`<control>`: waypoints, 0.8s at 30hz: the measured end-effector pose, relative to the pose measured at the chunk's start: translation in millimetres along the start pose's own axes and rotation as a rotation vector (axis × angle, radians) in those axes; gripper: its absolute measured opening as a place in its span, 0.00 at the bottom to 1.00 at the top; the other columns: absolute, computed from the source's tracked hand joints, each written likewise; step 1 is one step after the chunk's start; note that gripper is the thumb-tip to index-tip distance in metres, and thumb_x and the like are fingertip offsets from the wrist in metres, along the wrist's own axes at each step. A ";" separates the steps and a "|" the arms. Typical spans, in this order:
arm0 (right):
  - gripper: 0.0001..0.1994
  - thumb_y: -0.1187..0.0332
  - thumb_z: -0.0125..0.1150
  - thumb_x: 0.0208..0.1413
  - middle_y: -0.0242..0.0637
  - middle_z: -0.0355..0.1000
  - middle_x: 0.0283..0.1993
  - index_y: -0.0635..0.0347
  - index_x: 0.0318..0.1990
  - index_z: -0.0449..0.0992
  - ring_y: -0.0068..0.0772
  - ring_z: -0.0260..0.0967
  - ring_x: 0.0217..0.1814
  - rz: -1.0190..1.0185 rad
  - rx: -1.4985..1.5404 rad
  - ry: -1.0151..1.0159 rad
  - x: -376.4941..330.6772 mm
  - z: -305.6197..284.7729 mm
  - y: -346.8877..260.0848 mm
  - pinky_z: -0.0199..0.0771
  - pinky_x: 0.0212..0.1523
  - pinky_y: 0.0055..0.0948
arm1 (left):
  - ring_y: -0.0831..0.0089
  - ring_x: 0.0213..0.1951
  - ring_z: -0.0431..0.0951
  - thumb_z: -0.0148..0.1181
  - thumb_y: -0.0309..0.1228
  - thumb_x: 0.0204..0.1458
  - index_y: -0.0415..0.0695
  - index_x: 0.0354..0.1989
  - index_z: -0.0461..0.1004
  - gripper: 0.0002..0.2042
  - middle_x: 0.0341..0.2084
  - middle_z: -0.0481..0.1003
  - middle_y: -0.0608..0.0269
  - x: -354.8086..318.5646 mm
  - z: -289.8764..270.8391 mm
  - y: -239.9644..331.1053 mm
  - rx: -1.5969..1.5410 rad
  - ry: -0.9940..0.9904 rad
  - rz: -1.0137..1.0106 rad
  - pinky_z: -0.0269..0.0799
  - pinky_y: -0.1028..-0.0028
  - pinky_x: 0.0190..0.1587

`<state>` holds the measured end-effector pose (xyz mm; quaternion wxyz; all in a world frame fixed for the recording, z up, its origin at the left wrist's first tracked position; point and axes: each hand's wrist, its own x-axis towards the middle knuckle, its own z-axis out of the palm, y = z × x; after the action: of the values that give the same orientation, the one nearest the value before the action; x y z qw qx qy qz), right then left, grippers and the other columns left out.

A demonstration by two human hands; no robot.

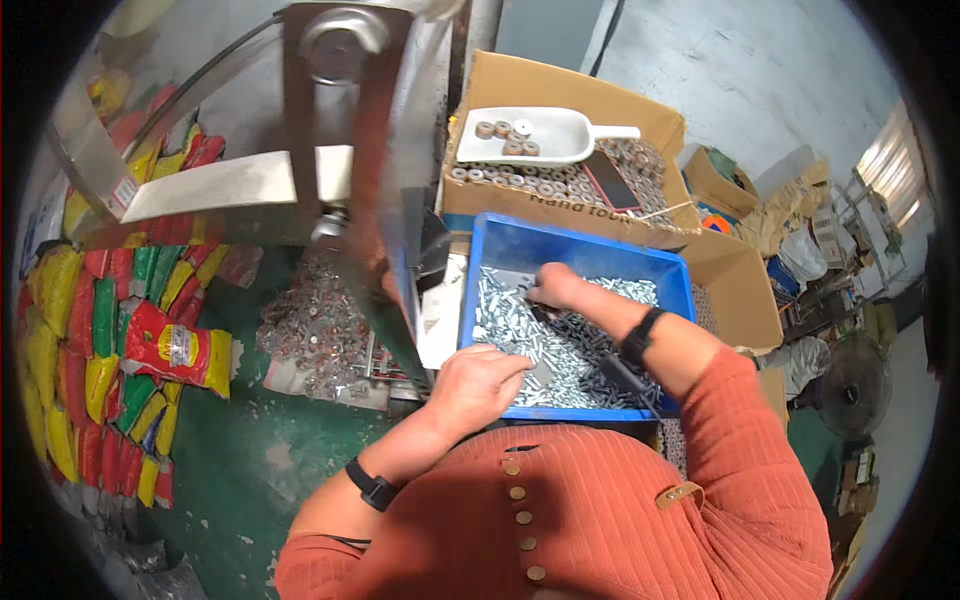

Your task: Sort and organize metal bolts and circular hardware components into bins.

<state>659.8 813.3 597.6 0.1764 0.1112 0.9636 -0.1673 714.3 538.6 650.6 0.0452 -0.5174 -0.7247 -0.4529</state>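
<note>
Lying loose in the blue plastic bin (pixel 520 250), the silver metal bolts (pixel 500 310) are pinched at by the right hand (pixel 553 285); the left hand's (pixel 478 385) grip is curled over the near heap, contents hidden

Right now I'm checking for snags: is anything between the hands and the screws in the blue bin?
Nothing visible. Both the left hand and right hand are already down among the silver screws inside the open blue bin.
</note>
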 end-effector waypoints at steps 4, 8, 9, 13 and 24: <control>0.16 0.63 0.59 0.58 0.40 0.74 0.18 0.63 0.21 0.75 0.25 0.68 0.12 -0.058 0.734 -0.143 -44.1 -57.3 -60.5 0.66 0.14 0.26 | 0.60 0.28 0.78 0.62 0.26 0.48 0.45 0.34 0.81 0.06 0.22 0.77 0.58 -4.8 -3.0 0.1 -0.011 0.013 -0.014 0.74 0.63 0.33; 0.15 0.64 0.59 0.61 0.40 0.76 0.25 0.73 0.37 0.76 0.30 0.75 0.22 -0.241 0.621 0.113 -28.7 -76.5 -120.5 0.75 0.25 0.27 | 0.60 0.27 0.78 0.63 0.26 0.47 0.44 0.34 0.81 0.06 0.21 0.77 0.58 -2.7 0.6 4.0 0.002 0.001 0.037 0.74 0.64 0.32; 0.15 0.66 0.58 0.61 0.42 0.78 0.32 0.75 0.45 0.75 0.32 0.79 0.30 -0.154 0.868 0.058 -24.2 -78.1 -132.1 0.80 0.31 0.30 | 0.60 0.27 0.78 0.63 0.26 0.47 0.44 0.34 0.81 0.06 0.21 0.77 0.58 -1.4 1.4 5.2 0.007 -0.010 0.048 0.74 0.64 0.32; 0.19 0.66 0.57 0.62 0.45 0.78 0.39 0.73 0.54 0.72 0.30 0.79 0.40 -0.322 0.681 0.370 -38.9 -68.9 -86.0 0.80 0.41 0.29 | 0.59 0.27 0.78 0.63 0.26 0.47 0.43 0.34 0.81 0.06 0.23 0.78 0.57 -1.4 5.4 9.1 0.036 -0.048 0.044 0.75 0.64 0.33; 0.13 0.67 0.50 0.67 0.44 0.77 0.33 0.69 0.48 0.75 0.32 0.77 0.29 0.385 1.152 0.862 -333.3 9.8 229.8 0.81 0.31 0.28 | 0.67 0.28 0.75 0.59 0.18 0.50 0.37 0.38 0.81 0.08 0.25 0.77 0.56 -2.6 5.6 15.0 0.011 0.022 -0.192 0.69 0.72 0.33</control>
<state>1029.9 969.2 649.5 -0.2774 0.4089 0.6704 -0.5535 729.7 541.4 655.1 0.0125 -0.4404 -0.7729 -0.4567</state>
